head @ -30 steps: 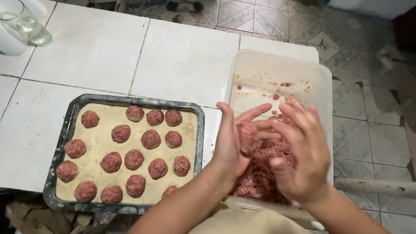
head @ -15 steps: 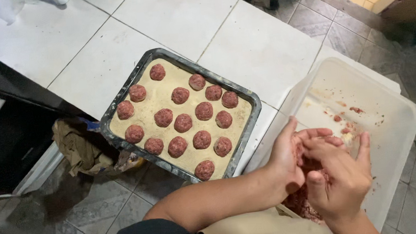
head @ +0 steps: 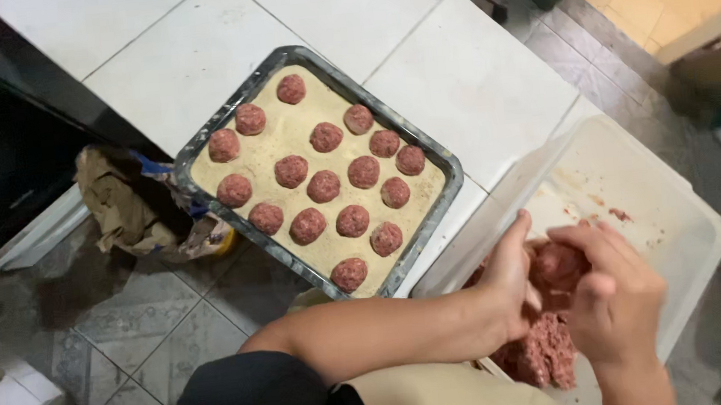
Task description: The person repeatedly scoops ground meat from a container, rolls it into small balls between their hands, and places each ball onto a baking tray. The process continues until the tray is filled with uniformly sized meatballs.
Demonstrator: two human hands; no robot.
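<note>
A lump of mince (head: pixel 556 262) sits between my two hands, over the white tub (head: pixel 633 174) at four o'clock. My left hand (head: pixel 514 278) cups it from the side, fingers curled against the meat; my right hand (head: pixel 616 294) wraps over the top, fingers closed around it. More mince (head: pixel 540 355) lies in the tub below. At ten o'clock, the tray (head: pixel 238 113) on the bench (head: pixel 453 67) holds meatballs (head: pixel 323 186) on crumbs.

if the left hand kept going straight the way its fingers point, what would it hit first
Most likely the lump of raw minced meat it cups with the right hand; the left hand points right, into it.
</note>
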